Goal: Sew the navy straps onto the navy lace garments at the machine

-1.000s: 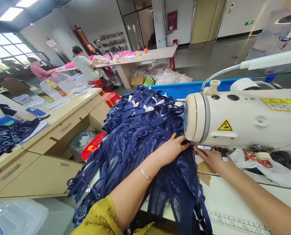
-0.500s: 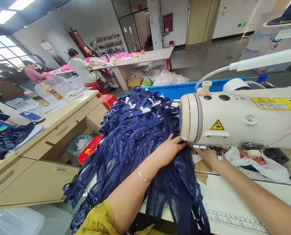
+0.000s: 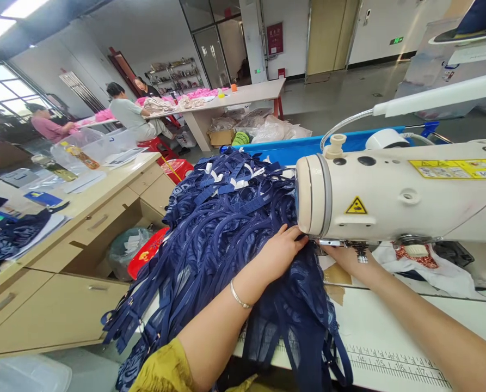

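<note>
Your left hand (image 3: 281,251) lies flat, fingers together, on the navy fabric pile (image 3: 226,228) at the sewing machine (image 3: 389,196) head. Your right hand (image 3: 344,257) sits under the machine, fingers hidden, so its grip is unclear. The white table (image 3: 389,332) is bare rightward; the pile overhangs its left edge.

My navy blue lace fabric (image 3: 222,228) carries a swirled tone-on-tone pattern; the sewing machine (image 3: 393,190) is cream with yellow warning labels, my sleeve (image 3: 165,370) mustard yellow, my bracelet (image 3: 240,297) silver
</note>
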The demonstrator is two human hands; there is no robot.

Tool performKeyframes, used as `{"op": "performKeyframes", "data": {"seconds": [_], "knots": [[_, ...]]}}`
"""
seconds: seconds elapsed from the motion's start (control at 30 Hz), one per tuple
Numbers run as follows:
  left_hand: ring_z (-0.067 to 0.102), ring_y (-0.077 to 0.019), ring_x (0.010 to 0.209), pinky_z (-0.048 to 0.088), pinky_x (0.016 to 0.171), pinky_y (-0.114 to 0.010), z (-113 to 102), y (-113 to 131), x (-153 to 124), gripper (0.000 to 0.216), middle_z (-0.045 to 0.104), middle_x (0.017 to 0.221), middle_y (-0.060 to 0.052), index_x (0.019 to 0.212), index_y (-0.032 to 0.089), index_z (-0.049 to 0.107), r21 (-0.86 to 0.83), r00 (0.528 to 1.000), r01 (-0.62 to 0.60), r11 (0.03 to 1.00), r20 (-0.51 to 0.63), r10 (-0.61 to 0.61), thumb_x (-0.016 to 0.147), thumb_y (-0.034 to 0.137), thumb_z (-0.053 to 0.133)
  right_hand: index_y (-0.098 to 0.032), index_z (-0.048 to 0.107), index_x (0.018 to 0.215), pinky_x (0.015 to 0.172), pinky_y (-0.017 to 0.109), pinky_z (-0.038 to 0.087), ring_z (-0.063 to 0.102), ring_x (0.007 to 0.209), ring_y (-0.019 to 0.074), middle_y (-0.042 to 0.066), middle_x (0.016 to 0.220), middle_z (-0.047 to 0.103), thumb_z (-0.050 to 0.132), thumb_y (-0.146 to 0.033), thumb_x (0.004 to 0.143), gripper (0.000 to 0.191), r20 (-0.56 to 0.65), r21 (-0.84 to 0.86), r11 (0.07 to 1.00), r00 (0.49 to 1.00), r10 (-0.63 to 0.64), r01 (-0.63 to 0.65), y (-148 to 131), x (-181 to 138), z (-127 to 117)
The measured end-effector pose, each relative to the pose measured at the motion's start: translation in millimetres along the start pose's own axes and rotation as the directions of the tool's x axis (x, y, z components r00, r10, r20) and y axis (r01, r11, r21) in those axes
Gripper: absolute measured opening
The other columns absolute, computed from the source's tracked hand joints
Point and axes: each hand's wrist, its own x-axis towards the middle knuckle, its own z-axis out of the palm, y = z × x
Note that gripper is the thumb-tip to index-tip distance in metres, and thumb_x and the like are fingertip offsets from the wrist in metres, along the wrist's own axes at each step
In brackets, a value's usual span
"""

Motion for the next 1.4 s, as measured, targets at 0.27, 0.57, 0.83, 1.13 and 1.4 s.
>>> {"op": "performKeyframes", "data": {"seconds": [0.27, 0.57, 0.83, 1.13, 1.4], "knots": [[0.054, -0.0242, 0.136, 0.039, 0.120, -0.045, 3.2, -5.4, 1.5, 0.035, 0.062, 0.138, -0.010, 0.125, 0.018, 0.067, 0.004, 0.999, -0.027, 1.000, -0.026, 0.027, 0.101, 0.007, 0.046, -0.027, 0.074, 0.108, 0.090, 0.039, 0.057, 0.073, 0.095, 0.0250, 0.005, 0.094, 0.078, 0.048, -0.031, 0.100, 0.028, 0.089, -0.097, 0.993, 0.995, -0.054, 0.063, -13.4, 0.9, -15.2], [0.057, -0.0243, 0.134, 0.038, 0.121, -0.047, 5.0, -7.5, 2.6, 0.036, 0.060, 0.142, -0.011, 0.126, 0.020, 0.068, -0.021, 0.999, -0.042, 0.999, -0.033, 0.041, 0.099, 0.005, 0.048, -0.025, 0.079, 0.097, 0.077, 0.039, 0.057, 0.073, 0.083, 0.0267, 0.007, 0.078, 0.076, 0.047, -0.035, 0.104, 0.034, 0.207, -0.322, 0.924, 0.968, -0.142, 0.205, -21.1, -10.2, -25.8], [0.058, -0.0229, 0.133, 0.037, 0.122, -0.044, 9.4, -12.1, 1.5, 0.035, 0.061, 0.142, -0.010, 0.126, 0.019, 0.068, -0.072, 0.996, -0.068, 0.995, -0.054, 0.064, 0.100, 0.007, 0.049, -0.033, 0.074, 0.117, 0.075, 0.038, 0.051, 0.072, 0.088, 0.0274, 0.005, 0.088, 0.076, 0.043, -0.011, 0.098, 0.042, 0.205, -0.457, 0.813, 0.932, -0.299, 0.361, -10.7, -20.1, -19.8], [0.060, -0.0233, 0.130, 0.037, 0.121, -0.047, 2.5, -6.2, 0.0, 0.038, 0.063, 0.137, -0.010, 0.123, 0.020, 0.069, -0.072, 0.998, -0.042, 0.996, -0.039, 0.039, 0.098, 0.004, 0.047, -0.034, 0.071, 0.117, 0.077, 0.036, 0.047, 0.070, 0.092, 0.0265, 0.003, 0.091, 0.076, 0.048, -0.005, 0.091, 0.045, 0.220, -0.492, 0.804, 0.941, -0.258, 0.335, -13.1, -17.8, -20.4], [0.060, -0.0231, 0.128, 0.042, 0.118, -0.043, 0.5, -2.1, 1.1, 0.032, 0.066, 0.128, -0.011, 0.118, 0.017, 0.070, -0.025, 1.000, -0.022, 0.999, 0.000, 0.022, 0.100, 0.007, 0.046, -0.033, 0.072, 0.117, 0.074, 0.036, 0.046, 0.071, 0.093, 0.0278, 0.003, 0.086, 0.076, 0.047, -0.004, 0.090, 0.047, 0.248, -0.604, 0.679, 0.908, -0.337, 0.417, -18.8, -14.8, -26.7]]}}
